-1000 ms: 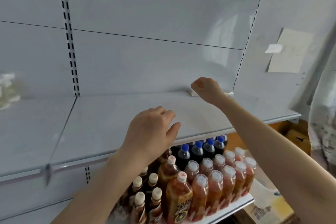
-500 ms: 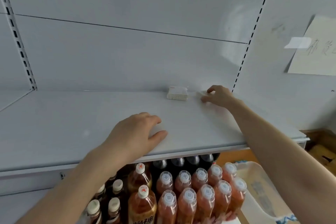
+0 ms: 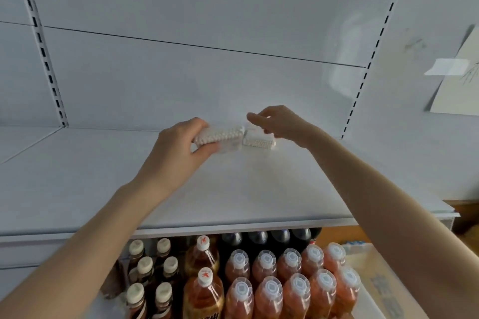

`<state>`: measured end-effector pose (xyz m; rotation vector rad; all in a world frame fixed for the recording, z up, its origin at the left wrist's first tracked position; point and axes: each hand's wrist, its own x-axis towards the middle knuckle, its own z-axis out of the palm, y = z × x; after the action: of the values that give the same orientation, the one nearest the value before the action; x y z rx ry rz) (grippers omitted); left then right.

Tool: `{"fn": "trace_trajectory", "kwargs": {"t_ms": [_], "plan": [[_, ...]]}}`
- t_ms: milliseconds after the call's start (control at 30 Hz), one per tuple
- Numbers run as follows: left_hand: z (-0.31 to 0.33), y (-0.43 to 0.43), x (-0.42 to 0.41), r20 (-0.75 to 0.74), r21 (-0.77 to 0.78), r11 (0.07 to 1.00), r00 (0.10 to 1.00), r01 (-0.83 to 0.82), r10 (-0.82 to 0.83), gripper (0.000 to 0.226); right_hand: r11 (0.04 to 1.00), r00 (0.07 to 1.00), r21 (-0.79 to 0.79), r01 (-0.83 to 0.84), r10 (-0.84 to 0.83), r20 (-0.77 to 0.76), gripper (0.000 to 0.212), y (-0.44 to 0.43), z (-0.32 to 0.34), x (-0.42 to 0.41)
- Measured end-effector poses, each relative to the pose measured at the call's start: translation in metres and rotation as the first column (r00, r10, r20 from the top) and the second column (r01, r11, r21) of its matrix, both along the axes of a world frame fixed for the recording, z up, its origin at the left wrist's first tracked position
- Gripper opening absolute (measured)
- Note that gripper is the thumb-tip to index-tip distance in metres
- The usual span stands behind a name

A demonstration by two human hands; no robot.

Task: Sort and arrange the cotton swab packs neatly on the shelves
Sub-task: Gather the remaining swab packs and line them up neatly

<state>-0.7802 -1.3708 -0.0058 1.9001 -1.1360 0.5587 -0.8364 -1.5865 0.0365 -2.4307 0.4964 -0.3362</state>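
Observation:
Two clear packs of white cotton swabs are at the back of the white shelf (image 3: 259,189). My left hand (image 3: 178,147) grips the left cotton swab pack (image 3: 220,134), holding it just off or on the shelf, its end against the other pack. The right cotton swab pack (image 3: 258,140) rests on the shelf near the back wall. My right hand (image 3: 280,123) hovers over that pack with its fingers spread; whether the fingertips touch it is unclear.
Below the shelf stand several bottles: brown tea bottles (image 3: 204,287), pink drink bottles (image 3: 290,280) and dark cola bottles (image 3: 259,238). A taped paper note (image 3: 458,80) hangs on the right wall. Slotted uprights (image 3: 44,52) flank the bay.
My left hand rose from the shelf's front edge to the back and now holds a swab pack beside the first one. My right hand lifted from the shelf and moved left over the resting pack.

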Motion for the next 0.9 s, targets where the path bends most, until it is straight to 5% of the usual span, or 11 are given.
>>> {"fn": "trace_trajectory", "kwargs": {"t_ms": [100, 233, 333, 500, 700, 900], "plan": [[-0.002, 0.019, 0.001, -0.028, -0.040, 0.996, 0.997, -0.078, 0.077, 0.019, 0.920, 0.950, -0.355, 0.165, -0.245, -0.192, 0.058, -0.022, -0.020, 0.032], [-0.003, 0.042, 0.000, -0.114, -0.110, 0.986, 0.987, -0.129, 0.116, 0.025, 0.933, 0.951, -0.317, 0.169, -0.239, -0.196, 0.043, -0.022, -0.029, 0.048], [-0.002, 0.064, -0.005, -0.239, -0.191, 0.974, 0.968, -0.123, 0.075, 0.030, 0.979, 0.980, -0.025, 0.200, -0.200, 0.005, 0.044, -0.005, -0.022, 0.045], [0.000, 0.119, -0.017, -0.427, -0.386, 0.919, 0.899, -0.082, -0.099, 0.024, 0.921, 0.953, 0.350, -0.167, 0.060, 0.298, 0.054, 0.066, -0.001, 0.027], [-0.011, 0.228, -0.012, -0.580, -0.541, 0.803, 0.803, -0.251, -0.140, 0.024, 0.721, 0.817, 0.418, -0.552, 0.370, 0.441, 0.038, 0.206, 0.011, 0.021], [-0.032, 0.387, -0.006, -0.689, -0.605, 0.647, 0.712, -0.465, -0.133, 0.007, 0.553, 0.631, 0.305, -0.776, 0.680, 0.373, 0.035, 0.394, -0.005, 0.044]]}}
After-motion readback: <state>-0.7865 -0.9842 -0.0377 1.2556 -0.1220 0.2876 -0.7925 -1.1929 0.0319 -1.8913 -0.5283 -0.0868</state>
